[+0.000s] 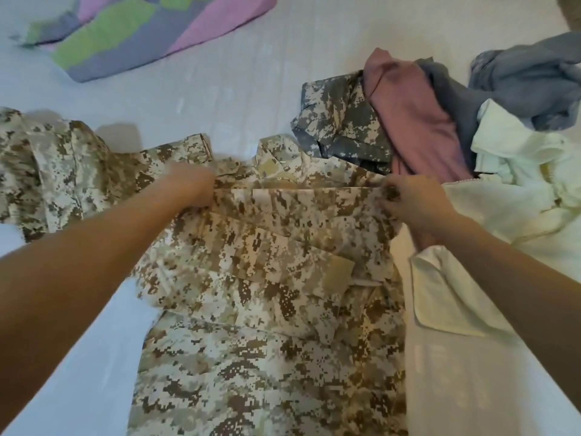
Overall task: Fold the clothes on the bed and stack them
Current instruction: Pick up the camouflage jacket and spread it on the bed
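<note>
Tan camouflage jacket (270, 341) lies on the bed (251, 73); left hand (191, 187) and right hand (415, 199) both pinch its folded edge.

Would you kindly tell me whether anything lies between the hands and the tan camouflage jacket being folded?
Nothing visible does. The left hand and the right hand both grip the tan camouflage jacket at its folded edge. The white cloth lies beside its right edge, not over it.
</note>
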